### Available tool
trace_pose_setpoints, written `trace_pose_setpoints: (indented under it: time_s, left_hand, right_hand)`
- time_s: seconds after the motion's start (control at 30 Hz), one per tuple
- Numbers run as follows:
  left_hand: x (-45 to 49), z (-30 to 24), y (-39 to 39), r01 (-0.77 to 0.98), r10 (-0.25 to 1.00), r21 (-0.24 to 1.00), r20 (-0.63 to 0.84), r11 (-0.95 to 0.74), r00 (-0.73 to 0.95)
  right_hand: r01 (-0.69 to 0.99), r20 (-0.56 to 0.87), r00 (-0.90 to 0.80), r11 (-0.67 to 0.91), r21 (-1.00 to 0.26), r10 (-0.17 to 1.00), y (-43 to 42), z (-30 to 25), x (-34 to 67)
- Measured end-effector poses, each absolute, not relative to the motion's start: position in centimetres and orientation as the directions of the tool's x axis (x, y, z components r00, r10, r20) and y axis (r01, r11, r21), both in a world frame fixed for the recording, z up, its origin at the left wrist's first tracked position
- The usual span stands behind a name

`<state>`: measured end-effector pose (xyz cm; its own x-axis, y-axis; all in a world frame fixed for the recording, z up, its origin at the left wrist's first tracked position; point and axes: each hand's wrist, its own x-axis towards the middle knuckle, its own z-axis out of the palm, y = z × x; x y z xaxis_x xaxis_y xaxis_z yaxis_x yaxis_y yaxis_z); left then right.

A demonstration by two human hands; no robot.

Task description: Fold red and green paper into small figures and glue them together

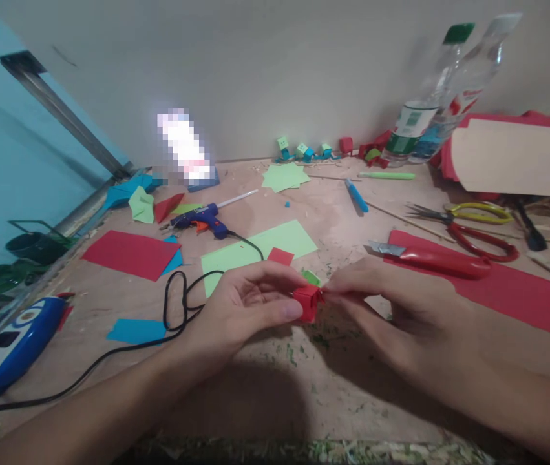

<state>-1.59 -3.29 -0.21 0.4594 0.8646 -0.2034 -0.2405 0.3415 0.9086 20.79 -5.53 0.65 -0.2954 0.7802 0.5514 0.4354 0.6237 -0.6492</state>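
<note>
Scuffed pinkish wooden worktop, littered with paper scraps, runs back to a pale wall. Near its middle is a small red folded-paper cube, boxy and creased, with a flap sticking out to the right. The left hand pinches the cube from the left, thumb below and fingers above. The right hand grips the flap between its fingertips, so the cube sits between both closed hands. Just behind lie a light green paper sheet and a red utility knife on a red paper sheet. Farther back rests a blue hot-glue gun with its black cord.
</note>
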Motion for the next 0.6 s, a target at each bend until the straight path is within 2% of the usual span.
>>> trace_pose_setpoints:
  time_s: [0.1,0.17,0.27,0.33,0.43,0.6]
  left_hand:
    - [-1.4,-0.4,-3.3,-0.250,0.847,0.895,-0.214,0.369,0.486]
    - [-1.4,-0.3,-3.3,-0.237,0.846,0.908,-0.192,0.345,0.498]
    - [-1.6,0.2,-3.2,-0.116,0.837,0.963,-0.147,0.243,0.526]
    - [-2.0,0.8,-3.3,-0.035,0.824,0.986,-0.115,0.161,0.554]
    - [-2.8,2.0,-3.6,-0.017,0.806,0.997,-0.048,0.071,0.590]
    - [-4.4,2.9,-6.0,0.110,0.843,0.991,0.006,-0.076,0.537]
  right_hand:
    - [0.500,0.507,-0.226,0.546,-0.673,0.832,-5.8,0.9,20.7]
    - [0.532,0.479,-0.238,0.526,-0.664,0.845,-5.8,1.4,20.7]
    - [0.478,0.492,-0.320,0.586,-0.654,0.810,-5.9,1.7,20.8]
    - [0.454,0.464,-0.310,0.558,-0.694,0.830,-5.8,1.3,20.9]
    - [0.437,0.448,-0.309,0.543,-0.717,0.839,-5.7,0.8,21.1]
    - [0.378,0.340,-0.550,0.590,-0.713,0.763,-6.4,2.5,20.1]
